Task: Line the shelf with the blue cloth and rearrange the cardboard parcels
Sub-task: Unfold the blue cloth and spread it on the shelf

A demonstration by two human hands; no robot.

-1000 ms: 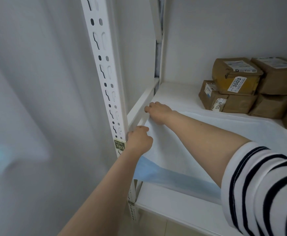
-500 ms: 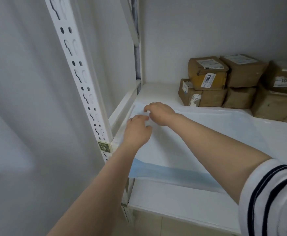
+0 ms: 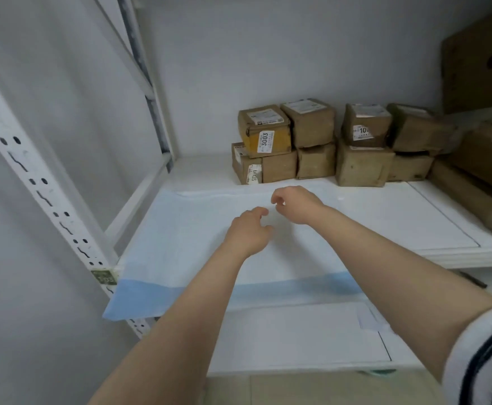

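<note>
Item under inspection: a pale blue rectangular cloth (image 3: 180, 238), lying flat on the left part of the white board shelf (image 3: 414, 217).

Edges:
- The cloth's front edge overhangs the shelf's front lip and shows as a darker blue band.
- Its left edge runs just beside the side rail, close to the white perforated metal upright (image 3: 34, 182).
- Its back edge ends in a low folded ridge, just short of the brown cardboard parcels (image 3: 312, 141).
- Its right edge cannot be traced with certainty.

Parcels: stacked two high along the back wall. The leftmost upper one is a brown parcel with a yellow side and a label reading 3003 (image 3: 263, 133). Larger brown parcels crowd the right end of the shelf.

Open room:
- The back left corner of the shelf is bare.
- A wide stretch of shelf is bare between the cloth and the right-hand parcels.

Hands: both are near each other but apart, over the middle of the cloth.
- The left hand (image 3: 247, 232) has relaxed fingers and holds nothing.
- The right hand (image 3: 296, 204) has curled fingers, with the thumb near the forefinger. Whether it pinches the cloth cannot be told.
</note>
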